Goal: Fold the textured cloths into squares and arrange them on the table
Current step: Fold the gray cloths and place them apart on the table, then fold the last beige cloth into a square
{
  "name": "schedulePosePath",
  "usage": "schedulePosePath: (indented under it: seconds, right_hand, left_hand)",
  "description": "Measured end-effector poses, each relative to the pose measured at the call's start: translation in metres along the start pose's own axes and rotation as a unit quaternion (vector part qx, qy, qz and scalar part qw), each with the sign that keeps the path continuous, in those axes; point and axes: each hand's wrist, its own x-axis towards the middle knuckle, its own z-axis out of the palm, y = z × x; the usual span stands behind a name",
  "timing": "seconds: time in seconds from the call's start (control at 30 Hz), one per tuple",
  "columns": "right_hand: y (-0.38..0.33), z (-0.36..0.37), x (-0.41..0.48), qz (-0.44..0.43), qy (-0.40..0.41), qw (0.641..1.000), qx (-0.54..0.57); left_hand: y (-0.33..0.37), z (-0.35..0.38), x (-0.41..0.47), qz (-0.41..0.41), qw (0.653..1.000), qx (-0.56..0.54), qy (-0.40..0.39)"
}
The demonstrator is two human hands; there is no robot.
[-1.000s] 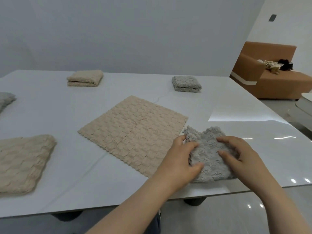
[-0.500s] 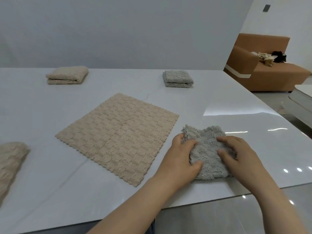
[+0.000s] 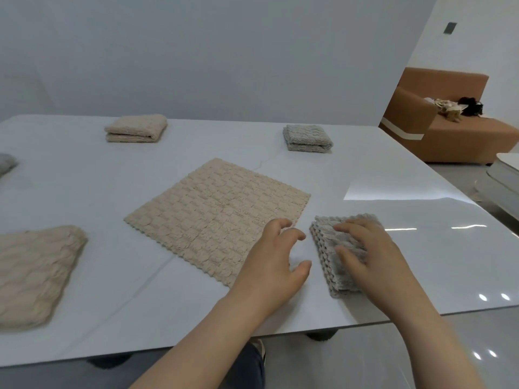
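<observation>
Glossy white table [image 3: 112, 304], plain grey wall [image 3: 196, 51] behind. L edge: big folded beige cloth [image 3: 31, 273]; far side, small beige bundle [image 3: 136, 128]. Ctr: flat beige cloth [image 3: 219, 217]. Left hand [image 3: 278, 265] loosely curled, holding nothing, just beside folded grey cloth [image 3: 328, 265] nr front edge; right hand [image 3: 373, 254] fingers spread, flat on it. Far grey bundle [image 3: 307, 138]. R: tan sofa [image 3: 449, 136].

A home living room: a tan sofa [image 3: 449, 130] with oddments on its seat stands at the right of the frame, beyond a glossy white bench [image 3: 393, 220], on a shiny tiled floor [image 3: 491, 346].
</observation>
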Motion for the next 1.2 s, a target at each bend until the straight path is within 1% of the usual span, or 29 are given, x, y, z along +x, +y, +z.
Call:
schedulePosePath:
  seconds: [0.1,0.43,0.6,0.73,0.83,0.9,1.0,1.1,1.2]
  right_hand:
    - [-0.019,0.008,-0.003,-0.019,-0.018,1.000,-0.004]
    - [-0.089,0.051,-0.014,-0.094,-0.071,0.992,0.034]
    - [-0.114,0.070,-0.016,-0.107,-0.099,0.989,0.020]
    - [-0.128,0.089,-0.015,-0.104,-0.124,0.987,0.005]
    - [-0.136,0.103,-0.010,-0.098,-0.146,0.984,-0.027]
    - [-0.139,0.109,-0.005,-0.089,-0.143,0.984,-0.056]
    - [-0.141,0.113,0.001,-0.077,-0.118,0.988,-0.068]
    - [-0.142,0.114,0.006,-0.077,-0.092,0.989,-0.083]
    - [-0.144,0.115,0.007,-0.082,-0.086,0.988,-0.102]
  left_hand:
    - [-0.010,-0.015,-0.013,-0.009,1.000,0.002,0.016]
    - [-0.047,-0.062,-0.056,-0.042,0.996,0.010,0.080]
    - [-0.070,-0.088,-0.079,-0.051,0.992,0.022,0.114]
    - [-0.085,-0.105,-0.095,-0.069,0.990,0.028,0.123]
    - [-0.093,-0.115,-0.106,-0.078,0.988,0.032,0.130]
    - [-0.098,-0.121,-0.112,-0.084,0.987,0.031,0.132]
    - [-0.104,-0.127,-0.120,-0.088,0.986,0.027,0.138]
    - [-0.109,-0.130,-0.126,-0.096,0.985,0.023,0.139]
    - [-0.111,-0.133,-0.130,-0.099,0.985,0.022,0.140]
